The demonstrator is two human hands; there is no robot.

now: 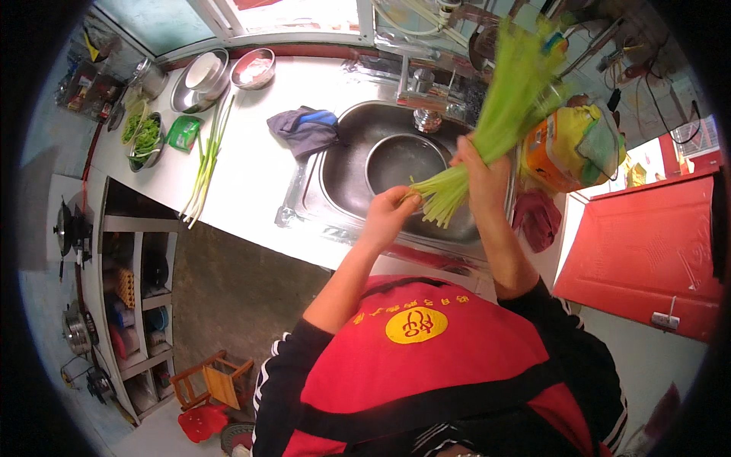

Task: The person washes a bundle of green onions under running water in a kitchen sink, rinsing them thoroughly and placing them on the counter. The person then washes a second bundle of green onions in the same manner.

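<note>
A large bunch of long green stalks (502,108), possibly garlic shoots or celery, slants up to the right over the sink. My right hand (478,165) is closed around the bunch near its lower part. At the stalks' pale lower ends, my left hand (394,208) pinches the end of a stalk between thumb and fingers. Beneath them is the stainless steel sink (348,154), holding a round metal basin (400,163). The faucet (425,97) stands at the sink's far edge.
Left of the sink lie a dark cloth (297,131), scallions (208,165), a green packet (184,132), a bowl of leafy greens (147,143) and a bowl of meat (253,68). At right are a yellow-orange package (562,148) and a dark red cloth (537,220).
</note>
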